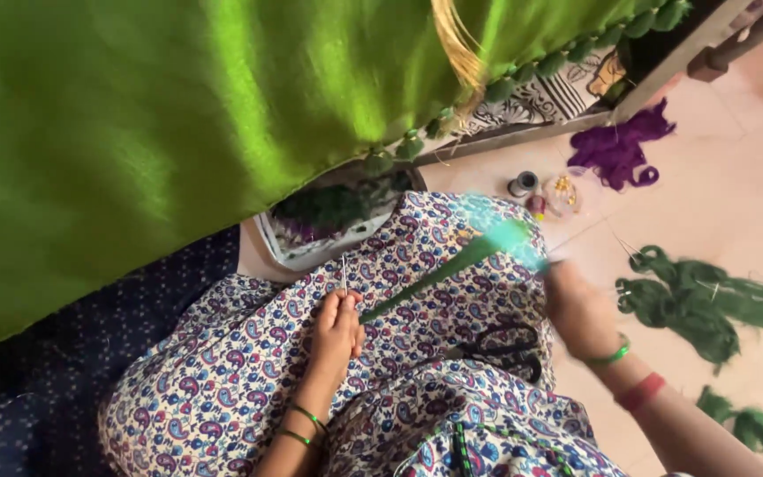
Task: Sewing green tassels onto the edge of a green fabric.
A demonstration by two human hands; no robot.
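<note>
My left hand (337, 331) rests on my lap, pinching a thin metal needle (343, 272) and one end of a green thread bundle (439, 276). The bundle stretches up and right to my right hand (580, 309), which is blurred with motion and grips its far end. Both wrists wear green bangles. A bright green cloth (187, 115) with a row of small dark green tassels (523, 75) along its edge hangs over the upper left.
Black scissors (505, 346) lie on my patterned lap. On the floor are green yarn skeins (708, 300), purple yarn (624, 146), a thread spool (523, 184), a small bead container (564, 192) and a white tray (268, 245) of threads. A wooden frame (699, 40) stands at the upper right.
</note>
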